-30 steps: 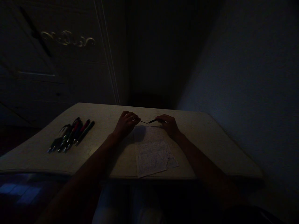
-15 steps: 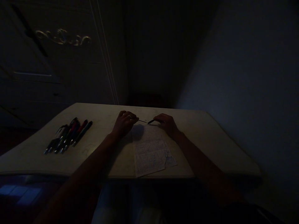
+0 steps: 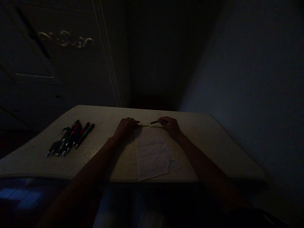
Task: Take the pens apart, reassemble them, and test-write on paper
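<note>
My left hand [image 3: 125,128] rests low at the far left corner of a written sheet of paper [image 3: 152,152]. A thin dark rod, like a pen refill [image 3: 144,126], sticks out to the right from its thumb and fingers, close to the tabletop. How firmly it is gripped is hard to see in the dim light. My right hand [image 3: 170,126] pinches a dark pen barrel [image 3: 154,122], which points left above the sheet's far edge. Between the two hands, a tiny pale piece [image 3: 151,127] shows faintly, too small to name.
Several pens [image 3: 71,137] lie in a bunch on the left of the pale table [image 3: 209,145]. Beneath the written sheet, a second paper [image 3: 174,164] sticks out to the right. A cabinet [image 3: 78,76] stands beyond the table at left, and a wall [image 3: 249,95] rises at right.
My left hand has lowered toward the table with the thin rod, its tip now apart from the pen barrel. The barrel in my right hand has tilted flatter and risen slightly.
</note>
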### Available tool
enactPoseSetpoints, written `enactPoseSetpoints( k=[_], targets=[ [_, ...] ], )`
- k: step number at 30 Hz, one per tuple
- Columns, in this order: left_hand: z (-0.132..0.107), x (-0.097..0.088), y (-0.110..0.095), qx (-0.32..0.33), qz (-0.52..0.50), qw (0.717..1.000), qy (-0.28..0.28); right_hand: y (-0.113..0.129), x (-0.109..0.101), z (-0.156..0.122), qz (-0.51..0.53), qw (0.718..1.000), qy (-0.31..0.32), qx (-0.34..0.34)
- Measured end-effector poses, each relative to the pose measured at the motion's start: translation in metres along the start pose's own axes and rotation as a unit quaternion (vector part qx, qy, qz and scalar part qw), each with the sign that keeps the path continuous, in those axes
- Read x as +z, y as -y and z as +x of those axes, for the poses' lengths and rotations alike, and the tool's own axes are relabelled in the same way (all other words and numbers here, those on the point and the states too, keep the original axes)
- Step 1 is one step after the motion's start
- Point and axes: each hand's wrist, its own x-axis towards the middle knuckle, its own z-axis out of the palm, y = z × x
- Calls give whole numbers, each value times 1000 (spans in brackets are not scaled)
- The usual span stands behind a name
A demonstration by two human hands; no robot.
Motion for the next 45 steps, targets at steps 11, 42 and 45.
enactPoseSetpoints(
  k=[11, 42, 45],
  targets=[
    [-1, -6, -11, -51, -163, 966, -193, 20, 8, -3, 55, 993, -10, 100],
    [-5, 1, -57, -31, 22, 999, -36, 45, 21, -13, 49, 998, 1, -24],
    [-6, 0, -58, -25, 43, 998, -28, 45, 21, -14, 65, 998, 1, -24]
  ],
)
